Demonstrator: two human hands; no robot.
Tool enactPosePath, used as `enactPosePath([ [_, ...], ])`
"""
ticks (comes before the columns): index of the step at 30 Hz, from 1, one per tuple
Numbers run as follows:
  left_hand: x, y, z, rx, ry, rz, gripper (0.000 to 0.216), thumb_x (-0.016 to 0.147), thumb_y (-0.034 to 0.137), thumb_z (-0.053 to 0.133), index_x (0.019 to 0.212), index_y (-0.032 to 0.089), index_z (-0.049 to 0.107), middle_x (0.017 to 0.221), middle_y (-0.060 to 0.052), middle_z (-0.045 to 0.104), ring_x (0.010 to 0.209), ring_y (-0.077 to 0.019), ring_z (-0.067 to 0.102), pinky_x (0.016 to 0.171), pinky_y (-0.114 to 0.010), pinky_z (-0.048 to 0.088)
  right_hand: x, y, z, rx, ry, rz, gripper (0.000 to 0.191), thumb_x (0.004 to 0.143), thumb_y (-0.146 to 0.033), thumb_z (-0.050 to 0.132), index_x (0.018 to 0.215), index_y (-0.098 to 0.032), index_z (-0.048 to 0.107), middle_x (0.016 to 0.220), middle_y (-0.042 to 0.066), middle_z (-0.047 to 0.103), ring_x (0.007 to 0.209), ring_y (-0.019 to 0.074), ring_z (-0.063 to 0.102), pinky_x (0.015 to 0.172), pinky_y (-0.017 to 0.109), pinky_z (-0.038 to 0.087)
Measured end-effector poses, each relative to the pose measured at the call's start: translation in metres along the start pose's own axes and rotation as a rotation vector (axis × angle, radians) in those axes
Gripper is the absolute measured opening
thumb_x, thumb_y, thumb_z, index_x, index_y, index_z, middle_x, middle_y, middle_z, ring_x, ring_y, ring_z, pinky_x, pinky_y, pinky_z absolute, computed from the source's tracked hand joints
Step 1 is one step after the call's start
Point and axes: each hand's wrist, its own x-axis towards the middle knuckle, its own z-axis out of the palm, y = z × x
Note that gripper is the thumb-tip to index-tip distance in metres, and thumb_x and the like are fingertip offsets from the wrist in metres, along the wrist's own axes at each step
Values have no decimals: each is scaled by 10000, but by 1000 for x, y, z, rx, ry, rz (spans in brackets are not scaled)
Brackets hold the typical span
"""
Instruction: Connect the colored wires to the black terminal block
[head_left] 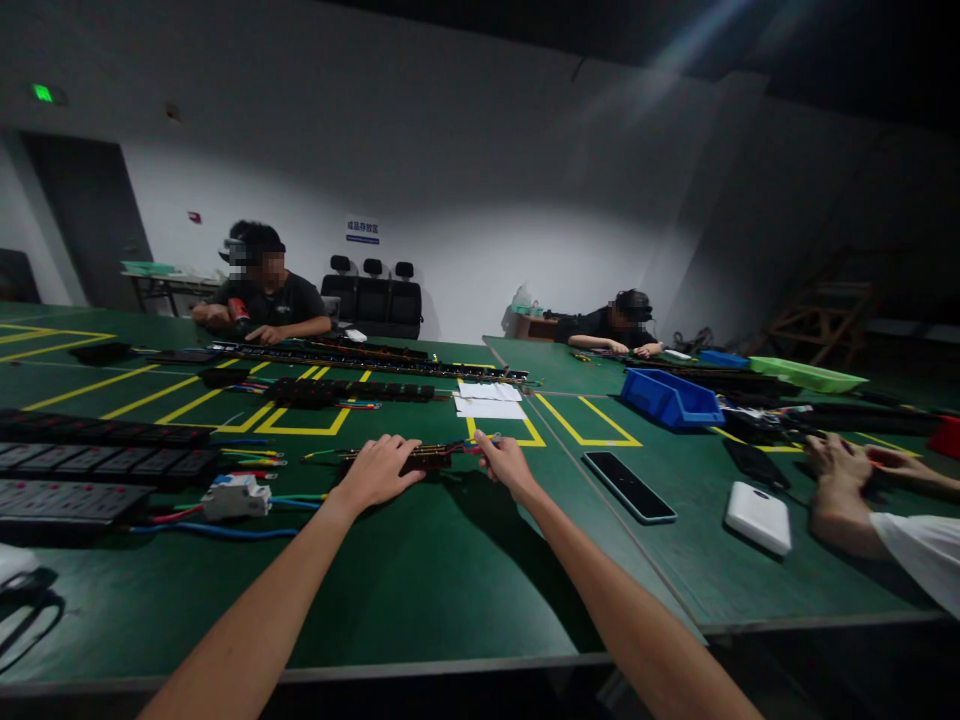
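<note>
My left hand (381, 472) lies over a short dark strip (429, 461) with brass-coloured bars, its fingers curled down on the far side and gripping it against the table. At the strip's right end my right hand (506, 466) is closed, thumb and forefinger pinching thin wires (471, 449), some of them red. A green-yellow wire (321, 456) sticks out of the strip's left end. My palm hides the middle of the strip. Left of my hands, a white-grey breaker (236, 497) with blue, green and red wires lies beside black socket strips (67, 508).
Beyond my hands lie white papers (487, 400) and long strips (360, 358). A phone (628, 487), a white power bank (759, 517) and a blue bin (670, 398) are on the right. A co-worker's hands (840, 470) work at the right; two people sit opposite.
</note>
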Motion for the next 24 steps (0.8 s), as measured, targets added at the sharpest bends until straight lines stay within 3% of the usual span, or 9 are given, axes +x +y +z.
enactPosePath([
  [5, -1, -4, -1, -12, -40, -32, 578, 906, 615, 501, 1335, 238, 590, 1168, -115, 659, 1064, -286, 595, 884, -392, 438, 7, 7, -10, -109, -25, 98, 519, 833, -639, 623, 692, -143, 683, 470, -1, 563, 343, 70, 399, 373, 181, 271],
  [12, 0, 0, -6, -56, -82, -64, 650, 923, 703, 353, 1284, 240, 632, 1184, -119, 656, 1083, -294, 591, 898, -424, 433, 11, 4, -34, -581, 165, 103, 500, 935, -578, 445, 824, -196, 749, 754, 76, 704, 657, 186, 640, 605, 258, 424],
  [16, 1, 3, -5, -64, -43, -78, 633, 956, 668, 312, 1273, 229, 640, 1198, -118, 659, 1099, -287, 588, 930, -435, 422, 9, -4, -39, -643, 246, 48, 497, 967, -514, 384, 875, -213, 769, 841, 91, 732, 759, 208, 663, 661, 272, 425],
  [24, 3, 6, 0, -48, -51, -83, 626, 990, 626, 274, 1301, 205, 618, 1265, -125, 655, 1148, -279, 588, 957, -436, 423, 0, -18, -32, -745, 255, -158, 533, 997, -510, 384, 816, -217, 791, 816, 90, 751, 780, 212, 670, 639, 259, 378],
])
